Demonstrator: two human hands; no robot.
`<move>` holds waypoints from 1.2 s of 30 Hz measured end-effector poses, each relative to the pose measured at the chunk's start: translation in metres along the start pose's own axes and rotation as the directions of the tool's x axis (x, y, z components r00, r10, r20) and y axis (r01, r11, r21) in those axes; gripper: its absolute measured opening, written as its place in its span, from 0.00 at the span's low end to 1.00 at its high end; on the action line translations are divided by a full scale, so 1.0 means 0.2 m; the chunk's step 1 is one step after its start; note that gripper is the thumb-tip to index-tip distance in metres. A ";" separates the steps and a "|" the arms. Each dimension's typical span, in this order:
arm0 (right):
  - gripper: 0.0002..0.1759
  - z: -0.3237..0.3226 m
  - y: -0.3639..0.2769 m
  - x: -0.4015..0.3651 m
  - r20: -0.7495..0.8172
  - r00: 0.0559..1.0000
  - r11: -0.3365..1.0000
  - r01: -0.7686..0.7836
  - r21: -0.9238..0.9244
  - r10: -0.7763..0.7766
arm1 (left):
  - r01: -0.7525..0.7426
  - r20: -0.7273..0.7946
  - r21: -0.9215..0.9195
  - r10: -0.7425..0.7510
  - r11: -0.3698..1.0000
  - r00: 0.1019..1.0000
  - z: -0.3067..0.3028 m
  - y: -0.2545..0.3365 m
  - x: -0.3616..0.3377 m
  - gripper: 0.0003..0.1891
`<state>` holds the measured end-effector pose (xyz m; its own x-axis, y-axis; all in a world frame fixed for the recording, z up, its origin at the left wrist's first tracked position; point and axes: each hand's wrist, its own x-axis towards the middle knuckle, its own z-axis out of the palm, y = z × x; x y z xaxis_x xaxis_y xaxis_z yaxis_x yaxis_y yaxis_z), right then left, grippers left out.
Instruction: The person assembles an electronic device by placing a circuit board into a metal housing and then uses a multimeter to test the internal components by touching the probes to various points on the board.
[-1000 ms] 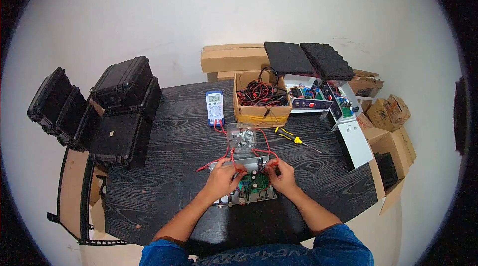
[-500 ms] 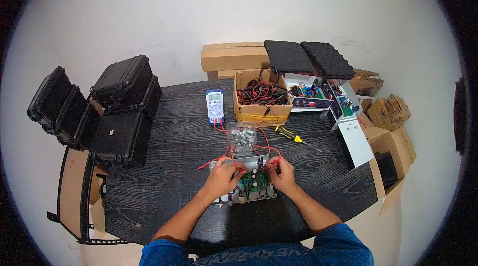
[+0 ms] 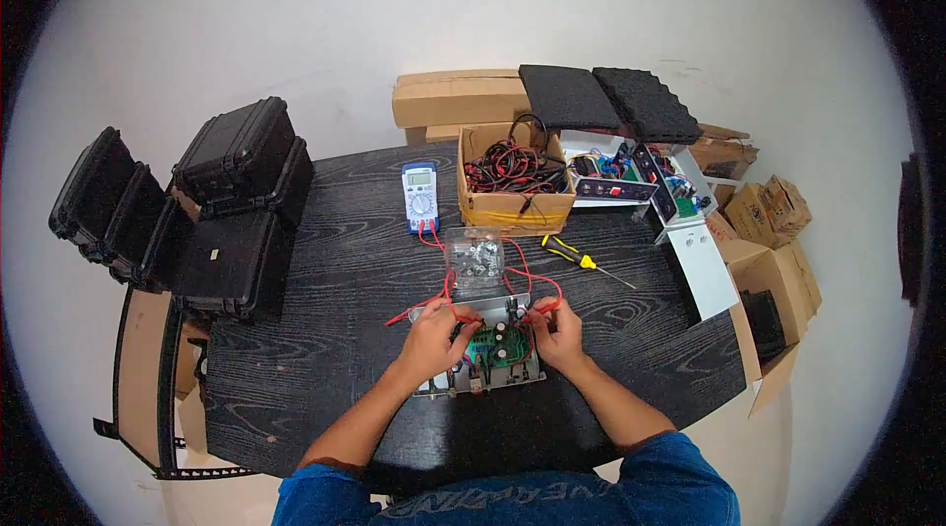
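Note:
An opened metal chassis (image 3: 439,383) with a green circuit board (image 3: 483,344) in it lies in front of me on the black table. My left hand (image 3: 434,337) pinches a red test probe (image 3: 465,317) over the board's left side. On the right, my right hand (image 3: 560,337) is closed on another red test probe (image 3: 542,309) near the chassis's back right corner. Whether the probe tips touch anything is too small to tell. Red leads loop back towards a blue and white multimeter (image 3: 421,199). Behind the chassis stands a clear plastic box (image 3: 474,260) of small metal parts.
A yellow and black screwdriver (image 3: 572,252) lies right of the clear box. Behind it stand a cardboard box (image 3: 517,211) of tangled cables and opened devices (image 3: 616,181). Black hard cases (image 3: 232,255) are stacked at left. An open carton (image 3: 774,290) stands at the right edge.
The view has tilted slightly, so the whole scene sits a little higher. My left hand and its probe have shifted slightly over the board; both hands keep their grip.

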<state>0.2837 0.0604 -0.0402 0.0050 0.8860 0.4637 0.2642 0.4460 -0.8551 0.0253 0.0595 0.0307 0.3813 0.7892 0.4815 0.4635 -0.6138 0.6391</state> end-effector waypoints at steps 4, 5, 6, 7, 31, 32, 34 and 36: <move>0.10 -0.03 -0.09 0.02 0.079 0.996 0.994 -0.037 -0.105 0.045 | -0.015 0.030 0.046 0.014 0.999 0.999 0.00 0.00 0.00 0.06; 0.10 -0.03 -0.09 0.02 0.069 0.997 0.994 -0.018 -0.108 0.025 | -0.021 0.030 0.056 0.020 0.998 0.999 0.00 0.00 0.00 0.06; 0.11 -0.03 -0.09 0.02 0.059 0.998 0.994 0.002 -0.112 0.005 | -0.028 0.031 0.067 0.026 0.997 0.999 0.00 0.01 0.00 0.06; 0.11 -0.03 -0.10 0.02 0.048 0.999 0.993 0.022 -0.116 -0.016 | -0.022 0.035 0.062 0.019 0.998 0.999 0.00 0.01 0.00 0.06; 0.09 -0.03 -0.09 0.03 0.065 0.998 0.992 0.013 -0.125 -0.005 | -0.030 0.041 0.061 0.028 0.998 0.999 0.01 -0.01 -0.01 0.06; 0.09 -0.02 -0.10 0.03 0.070 0.997 0.994 -0.011 -0.110 0.019 | -0.025 0.040 0.062 0.022 0.998 0.999 0.01 -0.01 -0.01 0.06; 0.09 -0.02 -0.11 0.03 0.083 0.994 0.995 -0.059 -0.082 0.066 | -0.018 0.047 0.063 0.015 0.998 0.999 0.00 -0.01 -0.01 0.06; 0.09 -0.02 -0.10 0.03 0.080 0.996 0.993 -0.030 -0.117 0.040 | -0.016 0.061 0.065 0.012 0.998 0.998 0.00 -0.01 -0.01 0.07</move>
<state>0.2821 0.0555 -0.0188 -0.0615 0.9102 0.4095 0.3750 0.4013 -0.8357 0.0243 0.0597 0.0277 0.4345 0.7793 0.4517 0.5084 -0.6261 0.5912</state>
